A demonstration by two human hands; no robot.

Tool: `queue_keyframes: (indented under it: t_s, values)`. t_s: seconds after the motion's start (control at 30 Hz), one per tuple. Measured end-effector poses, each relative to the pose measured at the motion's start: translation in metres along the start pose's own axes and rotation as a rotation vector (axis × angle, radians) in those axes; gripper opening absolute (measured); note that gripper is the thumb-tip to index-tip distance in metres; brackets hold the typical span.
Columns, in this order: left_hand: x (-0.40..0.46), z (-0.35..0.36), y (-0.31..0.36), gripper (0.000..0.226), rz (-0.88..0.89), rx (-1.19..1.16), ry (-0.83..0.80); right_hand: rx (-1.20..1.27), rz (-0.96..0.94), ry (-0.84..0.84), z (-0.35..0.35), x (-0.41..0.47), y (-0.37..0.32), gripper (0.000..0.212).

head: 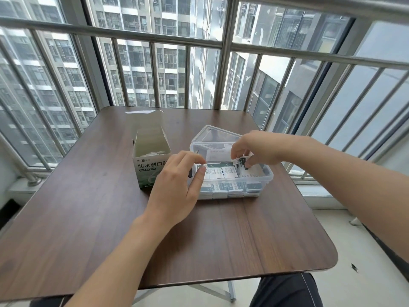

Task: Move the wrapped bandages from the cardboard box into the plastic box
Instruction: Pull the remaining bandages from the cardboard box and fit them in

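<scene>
Cardboard box (147,171) front: "防水创口贴", partly hidden; bandage print unreadable.

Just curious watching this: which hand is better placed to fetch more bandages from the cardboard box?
Probably the left hand: it sits right beside the cardboard box, while the right hand is inside the plastic box, farther away.

The tabletop (88,218) is dark wood-grain laminate with a smooth, faintly glossy finish. The plastic box (264,173) is clear, shiny plastic; the cardboard box (148,171) is matt printed card. The railing (225,69) is brushed metal.
</scene>
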State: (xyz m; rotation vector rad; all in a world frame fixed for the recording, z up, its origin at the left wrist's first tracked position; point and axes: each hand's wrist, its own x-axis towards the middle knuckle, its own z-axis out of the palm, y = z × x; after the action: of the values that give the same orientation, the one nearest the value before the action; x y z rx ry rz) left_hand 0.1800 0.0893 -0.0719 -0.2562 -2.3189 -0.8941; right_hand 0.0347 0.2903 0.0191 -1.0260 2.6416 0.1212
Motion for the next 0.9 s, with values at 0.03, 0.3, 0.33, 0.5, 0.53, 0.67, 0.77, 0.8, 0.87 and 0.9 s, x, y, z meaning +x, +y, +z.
queue_keyframes:
  t_s: [0.03, 0.3, 0.33, 0.5, 0.53, 0.67, 0.77, 0.8, 0.87, 0.9]
  values:
    - [0.0, 0.0, 0.0, 0.016, -0.001, 0.002, 0.0, -0.009, 0.003, -0.005, 0.001, -0.001, -0.001, 0.041]
    - [0.001, 0.0, -0.001, 0.015, -0.005, 0.008, -0.003, -0.007, 0.004, -0.096, -0.003, 0.003, -0.003, 0.046]
    - [0.002, 0.0, -0.001, 0.015, -0.003, 0.008, -0.001, 0.003, 0.006, -0.111, -0.004, 0.003, -0.002, 0.045]
    - [0.003, 0.0, -0.002, 0.013, 0.006, -0.001, -0.003, 0.045, 0.018, -0.132, -0.008, 0.006, -0.002, 0.035]
    - [0.003, 0.0, -0.002, 0.013, 0.006, -0.003, -0.003, 0.042, 0.023, -0.134, -0.008, 0.006, -0.002, 0.035]
    - [0.003, -0.002, -0.002, 0.017, 0.009, 0.0, -0.001, -0.033, 0.055, -0.104, -0.013, 0.002, -0.008, 0.033]
    - [0.002, -0.005, 0.0, 0.016, 0.025, -0.011, 0.021, -0.154, 0.08, -0.074, -0.021, -0.006, -0.02, 0.032]
    - [0.002, -0.009, 0.004, 0.013, 0.042, -0.017, 0.058, -0.199, 0.082, -0.056, -0.025, -0.009, -0.026, 0.031]
    - [0.002, -0.02, 0.011, 0.006, 0.095, -0.02, 0.225, -0.217, 0.032, 0.042, -0.035, -0.018, -0.041, 0.029]
    - [0.003, -0.027, 0.013, 0.009, 0.107, -0.021, 0.339, -0.174, -0.022, 0.13, -0.041, -0.024, -0.05, 0.027]
